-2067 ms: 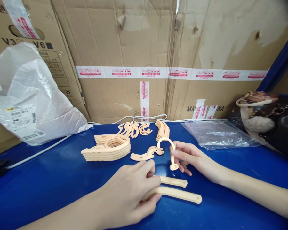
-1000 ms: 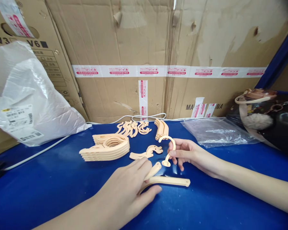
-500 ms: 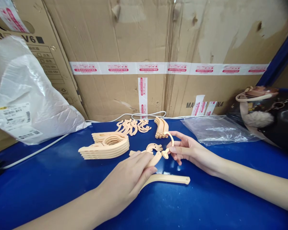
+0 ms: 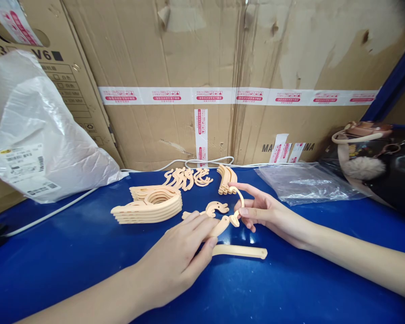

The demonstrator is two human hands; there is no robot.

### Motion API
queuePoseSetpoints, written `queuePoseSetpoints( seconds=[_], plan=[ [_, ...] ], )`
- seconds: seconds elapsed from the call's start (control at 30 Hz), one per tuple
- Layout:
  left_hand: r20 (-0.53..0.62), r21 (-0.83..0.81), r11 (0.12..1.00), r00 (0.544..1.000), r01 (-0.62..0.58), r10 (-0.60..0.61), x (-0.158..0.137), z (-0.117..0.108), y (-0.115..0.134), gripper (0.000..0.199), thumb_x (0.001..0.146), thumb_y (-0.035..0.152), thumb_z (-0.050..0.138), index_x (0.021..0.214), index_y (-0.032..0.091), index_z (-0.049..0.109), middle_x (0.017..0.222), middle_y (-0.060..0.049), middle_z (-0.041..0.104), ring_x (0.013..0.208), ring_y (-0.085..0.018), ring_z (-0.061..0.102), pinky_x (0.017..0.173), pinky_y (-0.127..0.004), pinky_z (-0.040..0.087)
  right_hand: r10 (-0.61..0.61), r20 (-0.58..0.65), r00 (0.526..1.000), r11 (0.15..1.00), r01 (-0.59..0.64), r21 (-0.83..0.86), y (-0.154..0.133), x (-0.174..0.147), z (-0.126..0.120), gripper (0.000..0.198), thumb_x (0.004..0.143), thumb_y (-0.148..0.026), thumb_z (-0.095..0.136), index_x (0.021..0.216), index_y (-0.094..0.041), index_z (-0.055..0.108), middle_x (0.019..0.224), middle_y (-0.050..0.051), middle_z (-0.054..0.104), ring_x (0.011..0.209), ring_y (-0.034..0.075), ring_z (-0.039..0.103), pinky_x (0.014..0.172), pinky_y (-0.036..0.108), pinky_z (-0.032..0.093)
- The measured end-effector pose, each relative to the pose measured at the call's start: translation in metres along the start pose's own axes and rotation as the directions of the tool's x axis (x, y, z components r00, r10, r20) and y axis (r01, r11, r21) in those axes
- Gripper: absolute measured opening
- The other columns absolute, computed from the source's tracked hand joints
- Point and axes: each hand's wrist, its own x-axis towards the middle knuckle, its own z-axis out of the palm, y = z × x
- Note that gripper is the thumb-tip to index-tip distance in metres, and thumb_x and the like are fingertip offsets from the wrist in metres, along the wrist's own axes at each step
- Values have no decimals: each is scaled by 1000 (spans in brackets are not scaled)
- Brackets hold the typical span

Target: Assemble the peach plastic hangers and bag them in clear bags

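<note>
My left hand [image 4: 185,249] is closed around a beige plastic hanger arm [image 4: 220,227], whose rounded end pokes out past the fingers. Between the thumb and fingers of my right hand [image 4: 266,211] is a curved hanger hook [image 4: 242,198] with a round disc base, held close beside that end; a small gap seems to part them. A longer hanger piece [image 4: 241,251] lies on the table, partly covered by my left hand. Just beyond my fingers rests a curved hanger part [image 4: 216,207] with small holes, its left portion partly hidden.
Stacked hanger bodies [image 4: 145,214] stand left of centre. Loose hooks [image 4: 185,179] and a bundle of short arms [image 4: 225,177] lie behind, near a white cable [image 4: 219,162]. A white parcel bag [image 4: 43,135], clear plastic bag [image 4: 307,182] and dark handbag [image 4: 394,166] flank the blue table [image 4: 273,292].
The hook in my right hand has shifted slightly and its disc is tilted differently. My left hand moved a little, covering more of the long piece on the table.
</note>
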Motion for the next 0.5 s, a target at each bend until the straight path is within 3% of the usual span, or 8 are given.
queuePoseSetpoints(
  seconds=[0.27,0.5],
  plan=[
    [-8,87,990,994,-106,108,-2,2,0,31,101,19,31,130,21,44,122,-4,60,115,-19,52,101,-36,40,-15,1,1000,1000,15,7,3,2,-1,58,79,-26,74,131,-27,47,81,-2,62,62,7,54,55,18,44],
    [-20,118,988,994,-103,106,-6,11,-6,31,102,19,27,130,20,41,125,-8,57,116,-22,51,97,-39,43,19,2,1000,999,-19,-34,5,4,-4,68,80,-25,73,140,-28,42,79,-2,62,59,7,49,52,18,42]
  ],
)
